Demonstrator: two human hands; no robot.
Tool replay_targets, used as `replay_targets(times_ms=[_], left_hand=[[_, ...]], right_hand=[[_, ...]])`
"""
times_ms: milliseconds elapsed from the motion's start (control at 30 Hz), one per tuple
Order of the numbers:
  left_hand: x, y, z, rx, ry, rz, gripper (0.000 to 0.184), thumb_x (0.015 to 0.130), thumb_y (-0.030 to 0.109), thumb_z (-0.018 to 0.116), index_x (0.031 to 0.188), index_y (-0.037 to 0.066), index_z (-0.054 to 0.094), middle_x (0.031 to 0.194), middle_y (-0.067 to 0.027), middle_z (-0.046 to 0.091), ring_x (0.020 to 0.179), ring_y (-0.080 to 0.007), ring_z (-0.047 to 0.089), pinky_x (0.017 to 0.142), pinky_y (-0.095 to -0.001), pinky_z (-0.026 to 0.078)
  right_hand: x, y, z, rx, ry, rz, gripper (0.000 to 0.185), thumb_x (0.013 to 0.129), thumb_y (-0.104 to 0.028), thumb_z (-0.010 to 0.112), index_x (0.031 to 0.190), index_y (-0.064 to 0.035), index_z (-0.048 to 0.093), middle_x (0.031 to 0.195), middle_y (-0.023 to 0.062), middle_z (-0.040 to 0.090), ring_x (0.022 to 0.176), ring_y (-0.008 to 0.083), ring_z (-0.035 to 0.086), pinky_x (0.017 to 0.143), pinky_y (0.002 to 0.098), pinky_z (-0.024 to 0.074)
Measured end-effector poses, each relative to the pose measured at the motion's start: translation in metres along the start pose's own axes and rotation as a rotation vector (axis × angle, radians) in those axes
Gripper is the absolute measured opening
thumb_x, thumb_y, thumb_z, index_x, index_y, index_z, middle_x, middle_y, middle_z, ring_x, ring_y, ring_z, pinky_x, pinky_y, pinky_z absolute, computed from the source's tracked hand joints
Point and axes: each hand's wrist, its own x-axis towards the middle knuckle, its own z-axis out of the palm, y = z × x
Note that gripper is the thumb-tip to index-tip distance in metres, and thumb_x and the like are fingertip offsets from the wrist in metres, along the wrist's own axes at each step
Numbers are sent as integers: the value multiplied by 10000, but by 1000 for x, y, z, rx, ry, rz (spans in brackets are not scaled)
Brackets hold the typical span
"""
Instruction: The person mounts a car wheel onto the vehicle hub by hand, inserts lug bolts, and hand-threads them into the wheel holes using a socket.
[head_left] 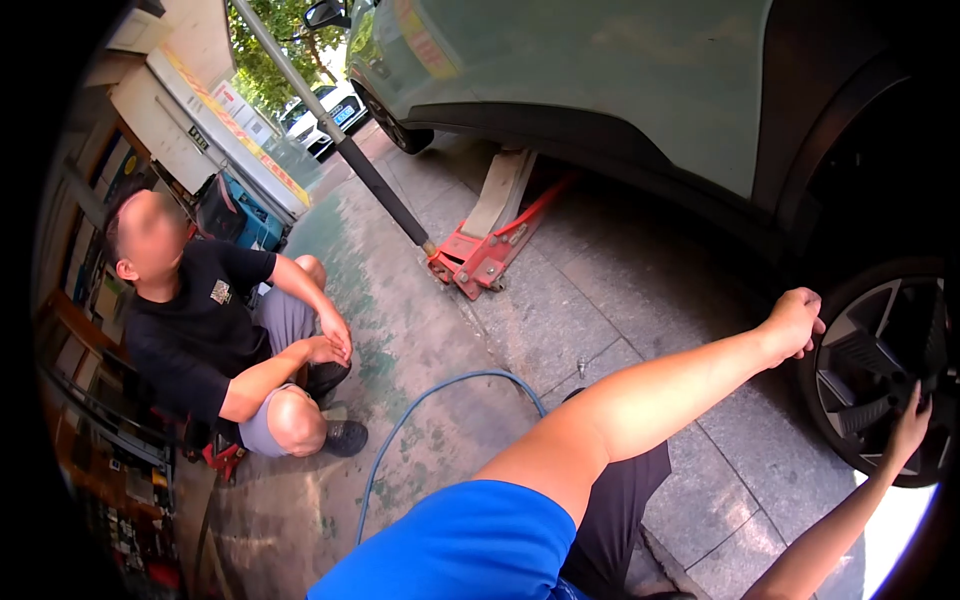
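My left hand (795, 322) is at the end of my outstretched arm, beside the upper left edge of the tire on a wheel (870, 355). Its fingers are curled inward, and what they hold, if anything, is hidden. At the hub of this dark spoked wheel is my right hand (910, 428), one finger stretched up against the centre, the others bunched and partly hidden. Whatever is between those fingertips is too small to make out. Above the wheel is the dark wheel arch of a grey-green car (600, 75).
A red floor jack (480, 255) with a long handle (375, 185) stands beside the car. A co-worker (215, 330) squats at the left, hands together. A blue hose (400, 415) curves across the floor. Shelves line the left wall; a white car (335, 110) is behind.
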Motion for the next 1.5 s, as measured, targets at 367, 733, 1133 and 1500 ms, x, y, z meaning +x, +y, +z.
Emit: replay_targets(times_ms=[367,733,1133,1500], left_hand=[[0,-2,3,6,-22,-9,356,1000,242,377,1248,2,464,897,-107,620,522,-113,495,414,-241,427],[0,3,-6,72,-21,19,373,1000,240,380,1272,-5,455,936,-118,627,551,-118,507,440,-250,442],[1,2,-6,124,-37,-15,414,1001,216,382,1344,-14,396,999,-145,634,607,-115,531,463,-234,447],[-5,9,3,156,-51,-21,405,996,216,397,1330,-13,389,1034,-166,643,632,-118,569,496,-240,476]], right_hand=[[-10,-21,8,-159,171,-178,594,908,-428,575,1320,-11,478,1073,113,639,786,117,586,670,252,456],[-7,-39,4,-109,129,-173,556,922,-393,572,1325,-24,469,1082,89,651,765,102,592,577,209,433],[-17,-86,-25,1213,-178,780,465,934,-383,557,1157,24,524,925,186,659,716,214,643,611,289,511],[-25,-114,-34,1312,-107,875,514,962,-402,487,1160,72,474,850,202,632,600,228,637,491,298,536]])
